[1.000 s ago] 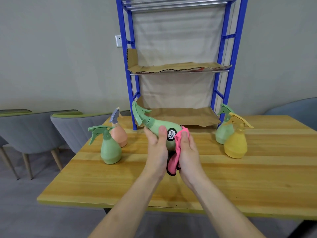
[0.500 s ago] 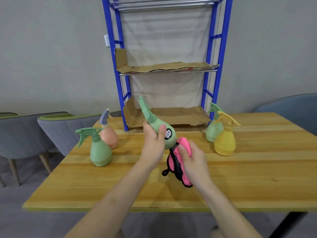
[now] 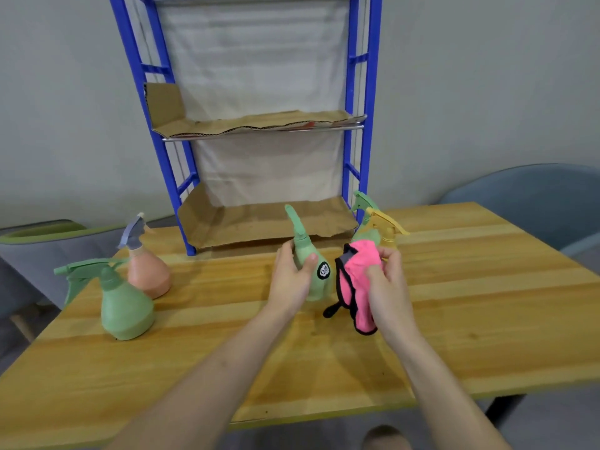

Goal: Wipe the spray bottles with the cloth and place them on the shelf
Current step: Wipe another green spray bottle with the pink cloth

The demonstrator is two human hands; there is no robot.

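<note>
Mid-wipe I reckon: left hand (image 3: pixel 290 282) has its fingers curled round the green bottle (image 3: pixel 317 288), upright just in front of the shelf (image 3: pixel 259 222), right hand (image 3: pixel 388 289) pinches the bunched pink cloth (image 3: pixel 356 280) just beside it, so next is another rub or a lift onto the shelf.

A person's left hand (image 3: pixel 290 282) grips a green bottle (image 3: pixel 316 280) by its neck over a wooden table (image 3: pixel 470 303), nozzle pointing up and away. The right hand (image 3: pixel 388 289) pinches a bunched pink cloth (image 3: pixel 355 280) with black trim, just beside the bottle's black label (image 3: pixel 323 270). A second green bottle (image 3: pixel 125 308) and a peach bottle (image 3: pixel 149 272) stand at left; a yellow bottle (image 3: pixel 388 227) and a third green bottle (image 3: pixel 363 212) stand at right. Behind them, a blue shelf (image 3: pixel 370 92) lined with cardboard (image 3: pixel 259 222) stands on the table.
</note>
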